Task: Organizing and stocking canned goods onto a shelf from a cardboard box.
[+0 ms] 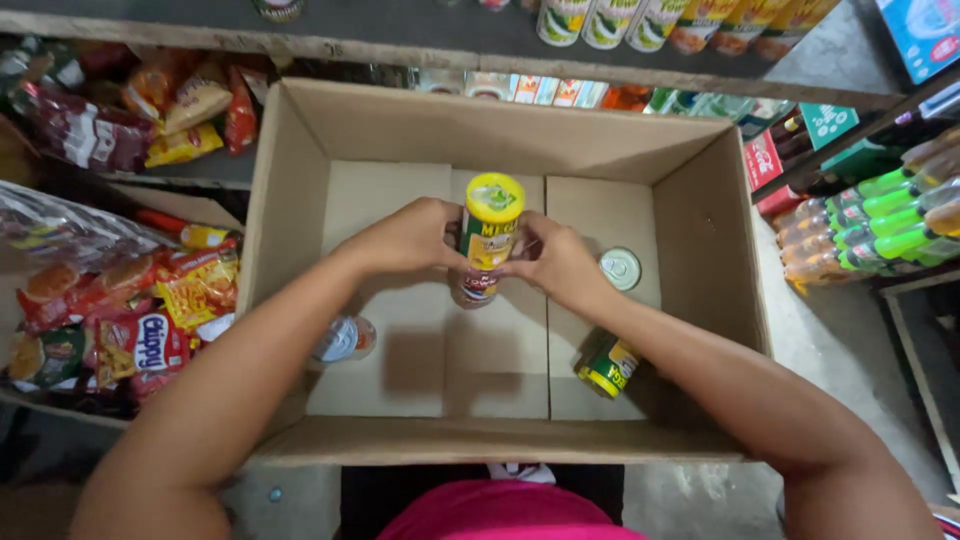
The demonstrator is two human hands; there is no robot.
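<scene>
Snack bags (120, 320) in red, orange and yellow pile up at the left edge, with more bags (150, 110) on a shelf above them. Along the top, a dark shelf (400, 30) carries a row of cans (650, 20) with green and orange labels. At the right, green drink bottles (880, 215) lie in a rack, and a red carton (765, 160) stands near a green box (830, 122). Bare concrete floor (850, 340) shows below them.
</scene>
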